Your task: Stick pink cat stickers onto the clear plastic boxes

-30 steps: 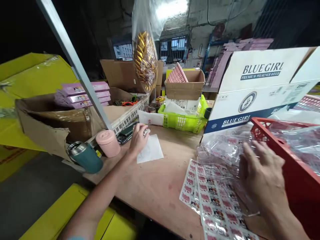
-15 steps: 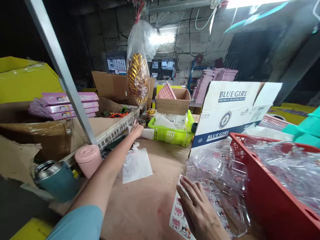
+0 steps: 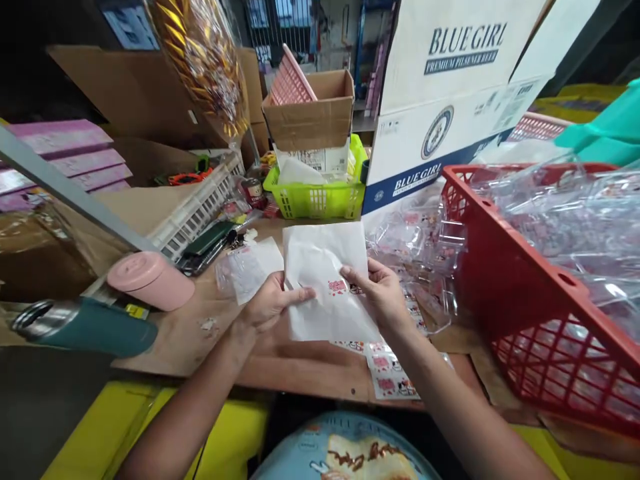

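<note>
Over the table, my left hand [image 3: 270, 301] pinches the left edge of a white paper sheet [image 3: 325, 250], its thumb on top. My right hand [image 3: 384, 293] grips the right edge, thumb also on the front. A small red print and part of a coloured picture show near my right thumb; whether there is more than one layer of paper I cannot tell. Below the right forearm lie sticker sheets [image 3: 387, 383] with red and cartoon prints. Another white paper [image 3: 257, 263] lies to the left, under and beside some clear film.
Clear plastic packs [image 3: 400, 237] lie to the right, beside a red basket [image 3: 480, 267] full of more. A white beer carton [image 3: 400, 143] stands behind. A green basket [image 3: 317, 203] sits at the back; a pink cup [image 3: 150, 280] and teal flask [image 3: 107, 327] are on the left.
My left hand has come back from the far side of the table. My right hand has left the sticker sheet on the table. Both now hold a white sheet; the view has tilted down.
</note>
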`<state>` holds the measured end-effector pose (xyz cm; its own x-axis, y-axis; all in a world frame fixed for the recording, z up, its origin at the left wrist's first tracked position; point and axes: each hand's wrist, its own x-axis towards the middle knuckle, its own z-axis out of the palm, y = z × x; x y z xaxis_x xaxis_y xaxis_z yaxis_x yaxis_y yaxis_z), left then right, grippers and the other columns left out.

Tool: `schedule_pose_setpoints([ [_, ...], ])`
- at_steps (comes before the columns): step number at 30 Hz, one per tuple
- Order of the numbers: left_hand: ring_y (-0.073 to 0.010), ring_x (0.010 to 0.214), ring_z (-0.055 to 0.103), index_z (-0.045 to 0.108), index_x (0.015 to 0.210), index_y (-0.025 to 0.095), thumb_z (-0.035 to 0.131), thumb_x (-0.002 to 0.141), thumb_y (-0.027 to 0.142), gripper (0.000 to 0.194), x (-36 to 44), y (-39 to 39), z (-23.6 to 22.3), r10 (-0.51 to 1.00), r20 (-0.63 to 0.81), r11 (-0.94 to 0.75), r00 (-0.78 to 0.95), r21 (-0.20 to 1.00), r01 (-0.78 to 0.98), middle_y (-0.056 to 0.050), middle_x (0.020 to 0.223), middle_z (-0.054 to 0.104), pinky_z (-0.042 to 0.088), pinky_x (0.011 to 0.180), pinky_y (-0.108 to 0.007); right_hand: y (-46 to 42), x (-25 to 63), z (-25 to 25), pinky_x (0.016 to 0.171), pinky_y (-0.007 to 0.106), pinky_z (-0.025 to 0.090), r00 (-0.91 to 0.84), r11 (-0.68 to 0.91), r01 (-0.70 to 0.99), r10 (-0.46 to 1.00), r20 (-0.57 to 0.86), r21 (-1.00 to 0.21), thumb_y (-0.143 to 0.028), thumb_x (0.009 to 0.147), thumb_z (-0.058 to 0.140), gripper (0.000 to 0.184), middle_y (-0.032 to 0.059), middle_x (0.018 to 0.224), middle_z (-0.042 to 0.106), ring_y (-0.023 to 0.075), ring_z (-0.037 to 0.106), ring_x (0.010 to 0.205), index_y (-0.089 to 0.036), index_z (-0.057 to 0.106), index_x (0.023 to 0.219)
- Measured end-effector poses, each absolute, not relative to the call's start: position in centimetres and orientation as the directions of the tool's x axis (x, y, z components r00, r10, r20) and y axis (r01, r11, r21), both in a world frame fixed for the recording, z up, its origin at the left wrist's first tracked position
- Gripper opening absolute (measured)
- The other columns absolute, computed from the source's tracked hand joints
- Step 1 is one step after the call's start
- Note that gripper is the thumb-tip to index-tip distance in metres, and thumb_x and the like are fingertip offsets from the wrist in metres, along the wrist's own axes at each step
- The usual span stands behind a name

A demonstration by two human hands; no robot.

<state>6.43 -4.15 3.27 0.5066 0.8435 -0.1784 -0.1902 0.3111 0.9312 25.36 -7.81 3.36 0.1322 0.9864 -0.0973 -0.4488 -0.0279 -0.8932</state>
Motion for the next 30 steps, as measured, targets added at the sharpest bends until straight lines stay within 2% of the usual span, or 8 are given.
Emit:
schedule_pose_setpoints([
  [6,-0.0213,0.091,0.073,0.071,0.114,0.017,0.083,0.072,0.021,0.044,9.2,-7.1,0.0,0.816,-0.229,0.454,0.531,0.822,-0.343,-0.008,0.106,0.077,0.057,0.084,-0.031,-9.7,26.9,1.5,0.063,0.025,0.048,0.334,0.155,-0.285,0.941,0.054,-0.946,-0.036,0.078,0.081,0.024,0.0015,0.083,0.071,0.0126,0.061,0.069,-0.017,0.069,0.088],
  [10,-0.0195,0.09,0.073,0.071,0.111,0.017,0.081,0.075,0.021,0.037,10.3,-8.0,0.0,0.806,-0.243,0.488,0.54,0.789,-0.373,-0.007,0.106,0.077,0.057,0.082,-0.028,-10.3,28.1,0.6,0.07,0.033,0.053,0.415,0.273,0.025,0.872,0.259,-0.962,-0.037,0.083,0.075,0.039,0.0039,0.092,0.069,0.02,0.065,0.08,-0.024,0.06,0.116],
  [12,-0.018,0.088,0.072,0.071,0.11,0.017,0.081,0.075,0.021,0.036,10.5,-8.2,0.0,0.825,-0.25,0.478,0.507,0.788,-0.389,-0.006,0.105,0.077,0.057,0.081,-0.026,-11.0,28.5,0.6,0.084,0.041,0.052,0.415,0.382,0.396,0.737,0.534,-0.835,-0.03,0.083,0.076,0.044,0.007,0.103,0.067,0.0242,0.062,0.096,-0.026,0.057,0.123],
  [15,-0.0181,0.086,0.072,0.07,0.114,0.017,0.081,0.076,0.024,0.04,10.9,-8.5,-0.1,0.847,-0.261,0.46,0.463,0.797,-0.392,-0.007,0.106,0.076,0.057,0.079,-0.027,-12.4,28.5,0.9,0.094,0.049,0.044,0.057,0.447,0.759,0.679,0.732,-0.473,-0.02,0.085,0.073,0.027,0.007,0.103,0.068,0.0262,0.057,0.101,-0.026,0.065,0.11],
  [17,-0.0188,0.086,0.072,0.07,0.114,0.016,0.08,0.077,0.026,0.04,11.1,-8.6,-0.3,0.859,-0.266,0.446,0.436,0.809,-0.384,-0.008,0.106,0.076,0.057,0.079,-0.028,-13.0,28.2,0.9,0.091,0.05,0.044,-0.12,0.484,0.796,0.716,0.688,-0.364,-0.018,0.088,0.071,0.019,0.006,0.097,0.071,0.0256,0.055,0.094,-0.025,0.067,0.105],
  [20,-0.0188,0.085,0.072,0.072,0.111,0.016,0.081,0.076,0.028,0.038,11.2,-8.7,-0.6,0.879,-0.25,0.408,0.405,0.835,-0.369,-0.007,0.101,0.077,0.057,0.079,-0.028,-13.1,27.8,0.7,0.083,0.046,0.046,-0.134,0.493,0.78,0.734,0.666,-0.386,-0.021,0.09,0.069,0.016,0.0079,0.095,0.072,0.025,0.053,0.091,-0.022,0.069,0.106],
  [26,-0.0174,0.077,0.072,0.078,0.093,0.016,0.084,0.073,0.029,0.025,11.4,-9.0,-1.2,0.891,-0.213,0.354,0.401,0.879,-0.32,-0.006,0.088,0.079,0.057,0.075,-0.026,-12.4,27.6,0.1,0.074,0.039,0.047,-0.071,0.499,0.643,0.794,0.604,-0.581,-0.018,0.092,0.063,0.011,0.0074,0.081,0.071,0.0217,0.055,0.08,-0.019,0.074,0.088],
  [30,-0.0191,0.083,0.072,0.078,0.1,0.017,0.083,0.074,0.029,0.029,11.5,-8.7,-1.5,0.857,-0.229,0.394,0.462,0.869,-0.298,-0.006,0.095,0.079,0.057,0.082,-0.03,-12.0,29.0,-0.2,0.07,0.035,0.047,0.19,0.323,0.418,0.883,0.43,-0.849,-0.022,0.09,0.065,0.018,0.0042,0.073,0.069,0.019,0.059,0.072,-0.019,0.071,0.074],
])
